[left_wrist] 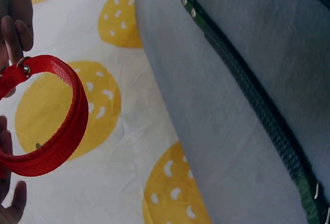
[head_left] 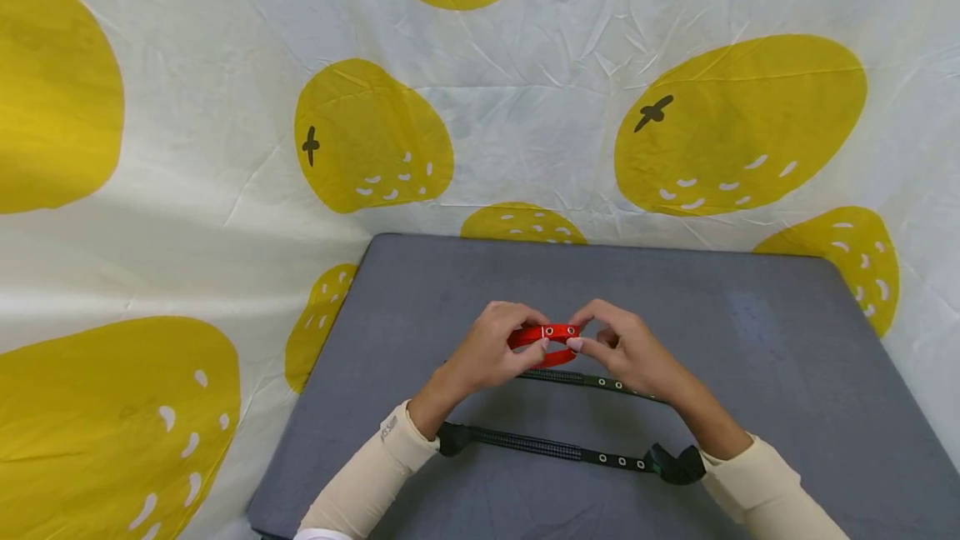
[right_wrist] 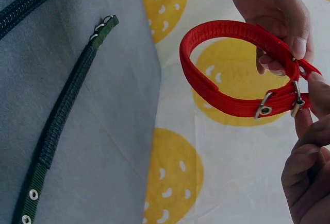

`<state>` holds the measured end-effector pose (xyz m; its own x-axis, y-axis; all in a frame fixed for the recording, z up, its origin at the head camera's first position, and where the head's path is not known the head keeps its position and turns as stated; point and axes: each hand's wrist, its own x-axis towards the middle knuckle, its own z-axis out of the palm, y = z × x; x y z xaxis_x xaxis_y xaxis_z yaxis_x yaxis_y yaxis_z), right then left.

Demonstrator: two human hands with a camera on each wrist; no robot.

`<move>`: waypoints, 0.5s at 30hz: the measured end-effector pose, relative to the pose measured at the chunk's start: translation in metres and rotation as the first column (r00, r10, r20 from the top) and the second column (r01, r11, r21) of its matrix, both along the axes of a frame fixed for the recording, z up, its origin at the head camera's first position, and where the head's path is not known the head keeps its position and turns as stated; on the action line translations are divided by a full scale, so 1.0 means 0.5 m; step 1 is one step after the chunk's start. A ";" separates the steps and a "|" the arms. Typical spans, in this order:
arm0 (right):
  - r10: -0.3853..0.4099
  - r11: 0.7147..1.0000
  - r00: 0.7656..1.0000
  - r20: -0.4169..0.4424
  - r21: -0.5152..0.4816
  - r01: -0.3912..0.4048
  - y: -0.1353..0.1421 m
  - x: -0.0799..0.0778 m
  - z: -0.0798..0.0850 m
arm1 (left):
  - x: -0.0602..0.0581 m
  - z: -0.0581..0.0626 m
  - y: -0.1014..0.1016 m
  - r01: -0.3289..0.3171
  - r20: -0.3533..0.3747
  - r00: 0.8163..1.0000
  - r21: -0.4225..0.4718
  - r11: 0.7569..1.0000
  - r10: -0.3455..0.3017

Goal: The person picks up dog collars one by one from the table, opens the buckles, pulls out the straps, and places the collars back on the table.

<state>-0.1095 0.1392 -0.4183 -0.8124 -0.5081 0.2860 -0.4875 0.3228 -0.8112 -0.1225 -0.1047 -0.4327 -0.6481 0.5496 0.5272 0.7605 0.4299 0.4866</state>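
Note:
A red collar [head_left: 557, 358] is held between both hands above the table, bent round into a loop. My left hand [head_left: 497, 346] pinches its left part between thumb and fingers. My right hand [head_left: 619, 346] pinches the end with metal eyelets. In the right wrist view the collar's metal buckle [right_wrist: 297, 103] and a metal ring [right_wrist: 262, 105] show, with the strap end at the buckle between the fingertips. Beneath the hands lie two dark green collars: the front collar [head_left: 525, 443] and the back collar [head_left: 562, 377], whose ends are partly hidden by the hands and wrists.
The grey table [head_left: 810, 373] carries the two dark green collars, stretched roughly parallel across it. A white cloth [head_left: 525, 132] printed with yellow fruit hangs behind the table and along its left side. The table's left edge runs close to that cloth.

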 end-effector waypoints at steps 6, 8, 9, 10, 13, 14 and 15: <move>-0.024 1.000 0.999 0.032 0.002 0.024 -0.002 0.010 -0.006 | 0.009 -0.004 -0.005 0.014 0.205 0.978 0.080 0.997 -0.030; -0.018 1.000 1.000 -0.004 0.024 0.018 -0.003 0.012 -0.007 | 0.010 -0.004 -0.007 0.026 0.220 0.975 0.080 0.996 -0.043; -0.016 0.999 1.000 -0.026 0.036 0.017 -0.004 0.013 -0.006 | 0.010 -0.003 -0.008 0.033 0.216 0.975 0.075 0.997 -0.048; -0.012 0.999 0.998 -0.054 0.050 0.015 -0.005 0.014 -0.006 | 0.011 -0.002 -0.009 0.039 0.207 0.977 0.068 0.997 -0.052; 0.002 0.995 0.990 -0.144 0.104 0.013 -0.008 0.016 -0.002 | 0.012 0.000 -0.009 0.052 0.160 0.985 0.043 0.998 -0.058; 0.005 0.992 0.984 -0.176 0.123 0.017 -0.009 0.016 0.000 | 0.012 0.001 -0.009 0.054 0.145 0.988 0.036 0.998 -0.059; 0.004 0.990 0.978 -0.207 0.142 0.026 -0.010 0.016 0.002 | 0.012 0.001 -0.009 0.054 0.137 0.989 0.031 0.998 -0.058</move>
